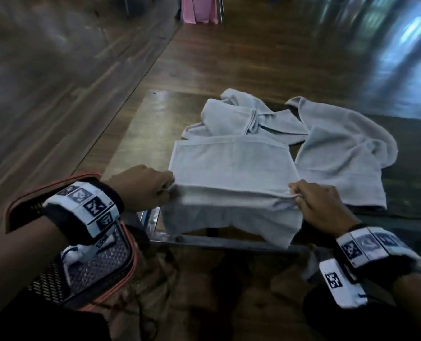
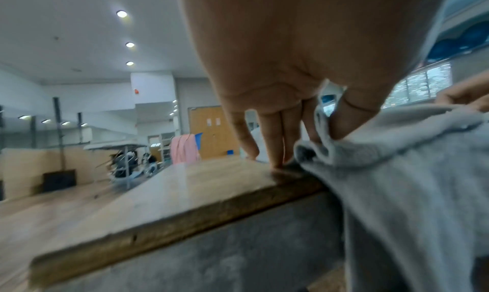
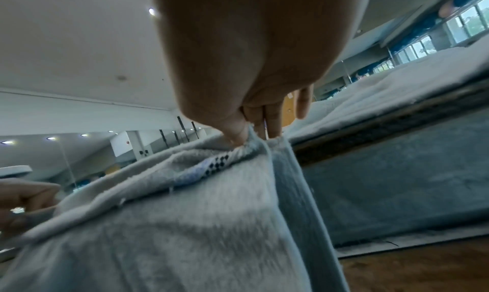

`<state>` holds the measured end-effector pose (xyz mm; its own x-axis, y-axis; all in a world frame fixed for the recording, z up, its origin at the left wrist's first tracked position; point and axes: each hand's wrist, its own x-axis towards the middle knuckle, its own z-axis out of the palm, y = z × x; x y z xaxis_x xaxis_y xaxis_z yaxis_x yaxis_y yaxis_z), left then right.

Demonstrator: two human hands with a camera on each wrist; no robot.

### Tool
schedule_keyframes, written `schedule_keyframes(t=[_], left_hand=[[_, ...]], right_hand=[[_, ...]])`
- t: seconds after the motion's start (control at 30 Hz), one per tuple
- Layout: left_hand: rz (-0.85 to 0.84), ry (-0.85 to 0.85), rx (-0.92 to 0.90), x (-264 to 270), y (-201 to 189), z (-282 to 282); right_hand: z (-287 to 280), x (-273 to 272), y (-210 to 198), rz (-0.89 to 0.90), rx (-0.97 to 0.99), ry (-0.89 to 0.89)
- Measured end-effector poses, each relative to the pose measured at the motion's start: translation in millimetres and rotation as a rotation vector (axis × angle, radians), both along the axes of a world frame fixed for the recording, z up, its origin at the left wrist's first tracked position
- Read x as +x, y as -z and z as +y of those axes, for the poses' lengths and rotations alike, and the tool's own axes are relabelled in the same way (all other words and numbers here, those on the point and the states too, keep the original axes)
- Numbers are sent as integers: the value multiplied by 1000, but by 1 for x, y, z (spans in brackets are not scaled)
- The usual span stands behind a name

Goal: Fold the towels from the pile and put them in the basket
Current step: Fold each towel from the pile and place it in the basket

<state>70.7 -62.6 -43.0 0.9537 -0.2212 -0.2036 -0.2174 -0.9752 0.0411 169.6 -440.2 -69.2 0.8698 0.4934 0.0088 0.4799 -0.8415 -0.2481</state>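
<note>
Head view, nearest first: a mesh basket [image 1: 86, 271] with an orange rim is seen low at the left, beside the table [image 1: 135, 134], partly hidden under the left forearm. Just beyond it, a light grey towel [image 1: 231, 163] is held at the table's near edge, its lower part draped over that edge. Its left side is pinched by the left hand [image 1: 144, 187], thumb and forefinger closed on the cloth; in the left wrist view the thumb [image 2: 352, 116] is pressed into the bunched fabric while the other fingers [image 2: 275, 141] are pointed down, their tips touching the wooden tabletop. The right side is gripped by the right hand [image 1: 320, 205], fingers curled round a fold; a patterned label [image 3: 211, 166] is shown just under the thumb in the right wrist view. Further back, a crumpled towel [image 1: 239, 114] is lying touching the held one's far edge, and another spread towel [image 1: 340, 153] is found to the right. Far off, pink cloth [image 1: 199, 8] is hanging.
</note>
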Motion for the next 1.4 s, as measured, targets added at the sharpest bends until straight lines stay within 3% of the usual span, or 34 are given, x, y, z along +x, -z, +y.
schedule_keyframes(t=[0.07,0.17,0.37,0.57,0.73,0.83,0.97,1.03,1.2,1.4], left_hand=[[112,0,14,-9,-5,-2],[230,-97,-128,-8,-15,0],[-58,-232,-281,27,-21,7],[111,-118,-100,37,-9,3],[164,-82,-200,31,-15,15],[81,-140,-355,38,-19,17],[-106,-202,-390,58,-18,19],[-121,-224,-328,65,-13,19],[27,-172,-194,71,0,20],[-10,-154,-200,44,-9,6]], right_hand=[[-4,-12,0,13,-22,5],[-5,-11,-4,61,12,18],[17,22,-23,-87,146,156],[20,29,-7,50,-37,41],[12,22,-12,60,-57,-19],[14,33,-27,67,78,55],[23,53,-40,-22,225,188],[30,61,-36,-49,160,193],[44,74,-11,-16,-144,53],[32,47,-21,-62,-142,48]])
